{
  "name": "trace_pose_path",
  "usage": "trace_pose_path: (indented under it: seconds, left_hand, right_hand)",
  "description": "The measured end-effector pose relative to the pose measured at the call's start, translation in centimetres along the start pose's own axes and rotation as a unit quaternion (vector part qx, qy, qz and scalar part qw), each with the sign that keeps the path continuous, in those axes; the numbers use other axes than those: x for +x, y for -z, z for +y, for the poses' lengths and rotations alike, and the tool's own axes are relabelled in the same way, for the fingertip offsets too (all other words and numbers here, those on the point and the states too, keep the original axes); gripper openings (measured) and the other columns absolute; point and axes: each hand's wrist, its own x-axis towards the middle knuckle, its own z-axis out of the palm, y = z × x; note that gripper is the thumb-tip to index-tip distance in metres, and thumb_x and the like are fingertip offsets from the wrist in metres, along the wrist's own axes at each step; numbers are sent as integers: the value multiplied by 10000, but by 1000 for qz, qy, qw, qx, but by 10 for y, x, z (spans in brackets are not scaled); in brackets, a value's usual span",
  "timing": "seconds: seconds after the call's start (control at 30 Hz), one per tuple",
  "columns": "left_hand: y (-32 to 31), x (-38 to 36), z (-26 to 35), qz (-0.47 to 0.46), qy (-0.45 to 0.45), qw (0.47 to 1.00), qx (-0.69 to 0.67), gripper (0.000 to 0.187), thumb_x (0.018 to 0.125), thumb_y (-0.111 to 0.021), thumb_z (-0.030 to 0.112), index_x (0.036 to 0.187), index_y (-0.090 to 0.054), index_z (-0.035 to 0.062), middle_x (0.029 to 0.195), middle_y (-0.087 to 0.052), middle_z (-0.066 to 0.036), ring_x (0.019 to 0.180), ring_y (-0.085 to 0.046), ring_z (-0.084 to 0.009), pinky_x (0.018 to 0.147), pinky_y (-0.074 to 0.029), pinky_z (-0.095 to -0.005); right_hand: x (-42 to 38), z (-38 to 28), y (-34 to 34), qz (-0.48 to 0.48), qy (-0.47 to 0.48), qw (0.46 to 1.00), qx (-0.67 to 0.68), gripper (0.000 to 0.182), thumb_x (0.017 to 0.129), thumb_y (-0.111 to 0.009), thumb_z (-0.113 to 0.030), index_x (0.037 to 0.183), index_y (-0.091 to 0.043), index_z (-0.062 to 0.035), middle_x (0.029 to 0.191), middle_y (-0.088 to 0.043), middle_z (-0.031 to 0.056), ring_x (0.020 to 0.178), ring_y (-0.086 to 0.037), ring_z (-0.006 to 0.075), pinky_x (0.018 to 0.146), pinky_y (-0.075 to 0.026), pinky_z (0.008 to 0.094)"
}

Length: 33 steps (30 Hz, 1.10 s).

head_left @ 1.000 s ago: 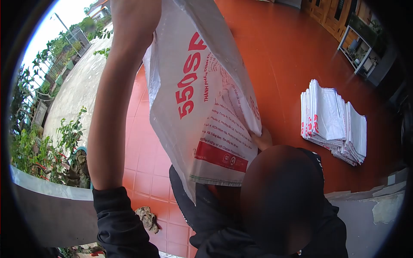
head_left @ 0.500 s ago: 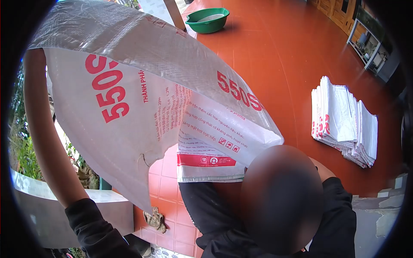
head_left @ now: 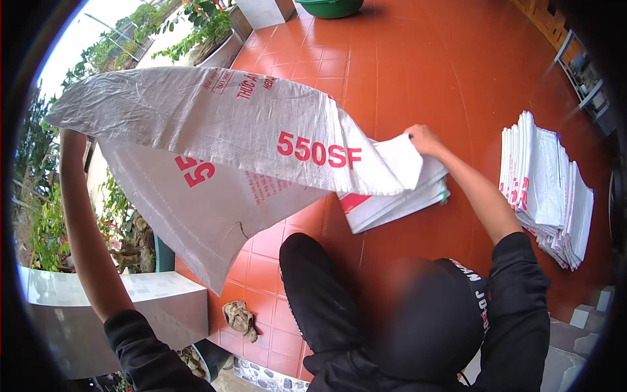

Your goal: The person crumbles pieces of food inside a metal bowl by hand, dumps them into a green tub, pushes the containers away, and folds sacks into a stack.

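Note:
A large white woven sack (head_left: pixel 248 130) with red "550SF" print spans the space between my hands, its lower left part hanging down in a point. At its raised upper left end is my left hand (head_left: pixel 70 138); the sack's edge covers the fingers there, and the sack hangs from that hand. My right hand (head_left: pixel 424 140) is closed on the sack's right end. Beneath that end, a folded white sack layer (head_left: pixel 392 204) with a red band shows above the red floor. Whether it is part of the same sack is unclear.
Folded white sacks (head_left: pixel 542 183) are stacked on the tiled floor (head_left: pixel 431 72) at the right. A green basin (head_left: pixel 332 8) sits at the top. A low ledge (head_left: pixel 111 291) and plants (head_left: pixel 49 235) are at the left. A crumpled brown item (head_left: pixel 240 317) lies near my dark-trousered legs.
My right hand has come into clear view, further up, at the sack's right end. The sack's upper edge has dropped and the sack is stretched flatter. The view has shifted.

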Motion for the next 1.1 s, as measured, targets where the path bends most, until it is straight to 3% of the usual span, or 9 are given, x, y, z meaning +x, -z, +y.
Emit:
trace_pose_path:
  seconds: [0.07,0.17,0.23,0.47,0.67,0.77,0.9,1.0,1.1]
  left_hand:
    - [39,16,-72,-67,76,988,-116,192,932,-552,116,1109,-583,46,1161,-617,-102,1091,-574,-177,928,-468,-300]
    - [76,41,-147,210,123,944,-223,141,957,-459,38,954,-592,83,1079,-637,-78,1074,-586,-189,913,-476,-302]
    - [40,18,-130,180,128,965,-138,150,939,-465,50,972,-609,74,1010,-648,-65,992,-624,-177,866,-488,-285]
    - [-205,-75,-134,-138,218,965,45,362,862,-655,237,1163,-537,73,875,-638,-86,775,-620,-146,623,-476,-267]
    - [-410,-184,-89,-370,128,909,147,938,650,-803,473,1347,-381,9,1157,-585,-273,1049,-600,-391,887,-487,-421]
    - [-468,-234,-57,-469,386,789,-89,1115,650,-813,500,1449,-196,27,1135,-582,-287,979,-639,-343,786,-541,-401]
    - [-511,-285,-79,-43,485,869,-92,1270,619,-860,343,1466,34,33,1381,-322,-323,1001,-623,-329,807,-535,-417]
    - [-506,-312,-135,335,385,858,-55,977,658,-830,288,1451,-284,126,1323,-472,-254,974,-640,-288,861,-496,-360]
    - [-455,-315,-130,19,279,952,-124,447,759,-735,240,1169,-633,92,1038,-678,-154,900,-669,-250,804,-498,-358]
  right_hand:
    - [48,31,97,148,36,983,-98,236,770,-524,-149,926,-685,-76,913,-657,197,889,-633,379,767,-504,440]
    - [59,56,232,335,2,934,-126,275,822,-480,-236,931,-676,-77,956,-653,208,905,-624,405,775,-488,470]
    - [51,89,302,393,30,909,-137,314,859,-455,-290,978,-666,-92,964,-644,219,919,-617,413,763,-489,484]
    - [-104,36,289,385,145,865,-288,264,818,-495,-55,1043,-630,-23,995,-653,194,925,-621,387,778,-507,439]
    - [-186,-53,296,359,176,841,-365,244,806,-554,-58,1041,-614,-39,971,-666,164,875,-646,347,750,-528,417]
    - [-226,-86,329,403,294,774,-389,269,863,-575,-117,1119,-609,-41,989,-672,162,859,-661,327,732,-541,391]
    - [-287,-95,390,360,262,823,-353,311,921,-529,-132,1209,-586,-28,1094,-651,163,942,-663,299,817,-536,366]
    - [-319,-79,406,362,255,861,-249,340,951,-503,-183,1264,-554,-58,1149,-633,142,1004,-646,295,875,-522,397]
    - [-312,-55,413,390,305,855,-157,306,895,-565,-127,1189,-603,-51,1042,-657,163,922,-659,279,795,-533,356]
